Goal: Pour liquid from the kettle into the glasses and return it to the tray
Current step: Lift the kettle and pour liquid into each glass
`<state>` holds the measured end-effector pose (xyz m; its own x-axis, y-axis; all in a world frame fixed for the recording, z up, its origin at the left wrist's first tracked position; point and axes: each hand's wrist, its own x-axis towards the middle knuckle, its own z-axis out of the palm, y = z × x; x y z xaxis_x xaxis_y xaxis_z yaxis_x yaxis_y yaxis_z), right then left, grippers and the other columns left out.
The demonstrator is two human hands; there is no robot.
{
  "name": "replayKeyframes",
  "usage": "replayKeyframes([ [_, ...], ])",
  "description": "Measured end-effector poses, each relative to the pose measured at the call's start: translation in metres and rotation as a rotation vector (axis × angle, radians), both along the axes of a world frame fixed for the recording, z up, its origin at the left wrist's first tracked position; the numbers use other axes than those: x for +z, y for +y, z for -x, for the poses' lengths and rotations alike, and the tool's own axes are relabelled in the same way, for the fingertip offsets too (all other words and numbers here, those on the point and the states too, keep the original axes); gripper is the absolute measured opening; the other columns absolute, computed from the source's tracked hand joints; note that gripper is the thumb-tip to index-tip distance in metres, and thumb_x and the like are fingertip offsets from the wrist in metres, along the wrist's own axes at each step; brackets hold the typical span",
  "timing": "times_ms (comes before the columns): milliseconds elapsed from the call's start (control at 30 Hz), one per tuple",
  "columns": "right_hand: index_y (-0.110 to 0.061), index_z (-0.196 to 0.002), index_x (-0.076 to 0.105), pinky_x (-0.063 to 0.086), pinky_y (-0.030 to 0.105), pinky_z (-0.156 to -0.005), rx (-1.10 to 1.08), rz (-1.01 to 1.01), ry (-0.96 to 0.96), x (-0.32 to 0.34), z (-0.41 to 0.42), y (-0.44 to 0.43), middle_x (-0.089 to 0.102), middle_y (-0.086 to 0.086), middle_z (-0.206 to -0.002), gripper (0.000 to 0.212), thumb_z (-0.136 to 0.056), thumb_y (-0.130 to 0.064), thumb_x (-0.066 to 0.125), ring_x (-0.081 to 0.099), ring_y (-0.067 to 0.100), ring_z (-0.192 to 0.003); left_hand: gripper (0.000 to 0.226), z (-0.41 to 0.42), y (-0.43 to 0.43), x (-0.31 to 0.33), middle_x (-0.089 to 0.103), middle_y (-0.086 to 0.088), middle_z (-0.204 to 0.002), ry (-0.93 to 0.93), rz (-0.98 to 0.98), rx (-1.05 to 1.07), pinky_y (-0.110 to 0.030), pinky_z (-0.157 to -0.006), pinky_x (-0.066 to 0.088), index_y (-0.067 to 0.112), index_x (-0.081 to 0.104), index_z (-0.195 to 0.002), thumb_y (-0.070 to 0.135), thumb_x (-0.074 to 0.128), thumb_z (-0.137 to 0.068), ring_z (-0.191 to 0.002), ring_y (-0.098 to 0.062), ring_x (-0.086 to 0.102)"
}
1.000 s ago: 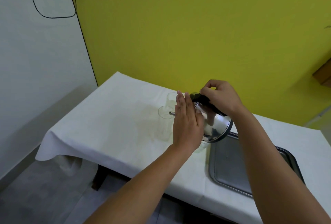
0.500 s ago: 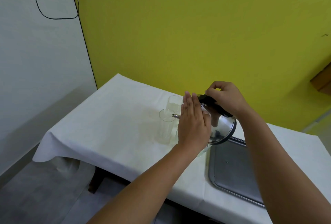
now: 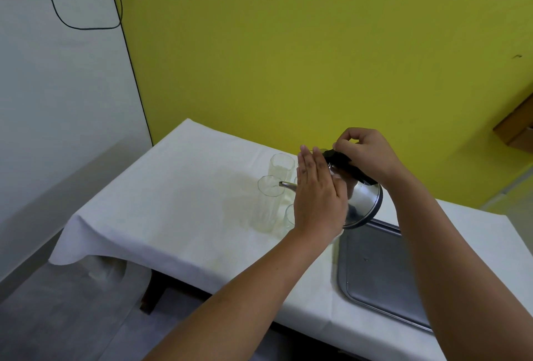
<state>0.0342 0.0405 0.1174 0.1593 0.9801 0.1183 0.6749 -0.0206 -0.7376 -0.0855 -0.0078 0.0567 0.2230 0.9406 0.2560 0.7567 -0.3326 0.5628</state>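
Your right hand (image 3: 366, 155) is wrapped tight around the black handle of the shiny kettle (image 3: 364, 205). The kettle is tipped, up off the table (image 3: 173, 216), with its spout (image 3: 287, 185) over the rim of a tall glass (image 3: 269, 205) near the back edge. Your left hand (image 3: 317, 199) is flat, fingers together, pressed on the kettle's side. The metal tray (image 3: 375, 274) sits by the table's right front edge.
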Motion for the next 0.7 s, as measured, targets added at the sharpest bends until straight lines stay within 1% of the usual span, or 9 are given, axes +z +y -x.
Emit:
replayKeyframes([
  [67, -0.021, -0.069, 0.065, 0.046, 0.038, -0.065, 0.001, -0.001, 0.009, -0.001, 0.001, 0.001, 0.062, 0.005, -0.063, 0.020, -0.067, -0.041, 0.061, 0.054, 0.023, -0.062, 0.054, 0.002, 0.000, -0.001, -0.011, -0.023, -0.159, -0.002, -0.013, -0.011, -0.036, -0.123, -0.007, -0.005, -0.003, -0.148, 0.015, 0.014, -0.101, -0.147, -0.032, -0.020],
  [133, -0.021, -0.069, 0.066, 0.046, 0.037, -0.065, 0.000, 0.002, 0.014, -0.003, 0.003, 0.001, 0.062, 0.004, -0.062, 0.020, -0.067, -0.040, 0.062, 0.054, 0.022, -0.061, 0.052, 0.005, -0.001, -0.001, -0.010, -0.024, -0.159, -0.019, -0.003, -0.007, -0.038, -0.123, -0.007, -0.004, 0.005, -0.148, 0.014, 0.015, -0.101, -0.147, -0.034, -0.019],
  [200, -0.022, -0.068, 0.065, 0.045, 0.037, -0.065, -0.005, 0.008, 0.009, -0.004, 0.005, 0.001, 0.061, 0.002, -0.060, 0.019, -0.067, -0.041, 0.062, 0.053, 0.022, -0.060, 0.050, 0.008, -0.001, -0.001, -0.013, -0.027, -0.157, 0.042, -0.006, -0.017, -0.042, -0.122, -0.009, -0.007, 0.011, -0.146, 0.012, 0.011, -0.100, -0.145, -0.039, -0.020],
  [267, -0.022, -0.067, 0.065, 0.044, 0.037, -0.064, -0.007, 0.009, 0.004, -0.005, 0.008, 0.001, 0.061, 0.001, -0.059, 0.019, -0.067, -0.041, 0.061, 0.052, 0.021, -0.059, 0.050, 0.012, -0.001, -0.003, -0.016, -0.029, -0.156, 0.120, -0.014, -0.027, -0.043, -0.121, -0.012, -0.009, 0.011, -0.145, 0.011, 0.008, -0.099, -0.143, -0.042, -0.024],
  [400, -0.021, -0.067, 0.065, 0.045, 0.037, -0.065, -0.023, 0.000, 0.008, -0.006, 0.013, 0.001, 0.062, 0.001, -0.061, 0.019, -0.067, -0.041, 0.061, 0.054, 0.021, -0.060, 0.049, 0.018, 0.002, -0.006, -0.018, -0.031, -0.155, 0.174, -0.034, -0.043, -0.045, -0.121, -0.012, -0.009, 0.014, -0.143, 0.011, 0.007, -0.099, -0.142, -0.045, -0.025],
  [467, -0.021, -0.067, 0.065, 0.046, 0.038, -0.066, -0.026, -0.007, 0.009, -0.007, 0.015, 0.001, 0.063, 0.003, -0.063, 0.019, -0.067, -0.040, 0.061, 0.054, 0.022, -0.061, 0.050, 0.019, 0.004, -0.010, -0.017, -0.030, -0.155, 0.182, -0.048, -0.045, -0.045, -0.121, -0.011, -0.009, 0.012, -0.144, 0.012, 0.006, -0.099, -0.142, -0.044, -0.025],
  [567, -0.020, -0.068, 0.065, 0.047, 0.038, -0.067, -0.016, -0.015, 0.005, -0.008, 0.018, 0.000, 0.063, 0.005, -0.065, 0.019, -0.068, -0.039, 0.061, 0.055, 0.023, -0.063, 0.052, 0.019, 0.005, -0.015, -0.015, -0.028, -0.157, 0.113, -0.048, -0.037, -0.042, -0.122, -0.009, -0.007, 0.004, -0.147, 0.015, 0.007, -0.099, -0.144, -0.040, -0.022],
  [700, -0.020, -0.067, 0.064, 0.046, 0.038, -0.068, -0.020, -0.016, -0.036, -0.005, 0.019, -0.003, 0.062, 0.007, -0.067, 0.021, -0.068, -0.041, 0.059, 0.054, 0.024, -0.064, 0.055, 0.018, 0.004, -0.017, -0.011, -0.025, -0.158, -0.089, -0.054, -0.049, -0.037, -0.123, -0.004, -0.003, -0.001, -0.148, 0.018, 0.019, -0.102, -0.147, -0.032, -0.017],
])
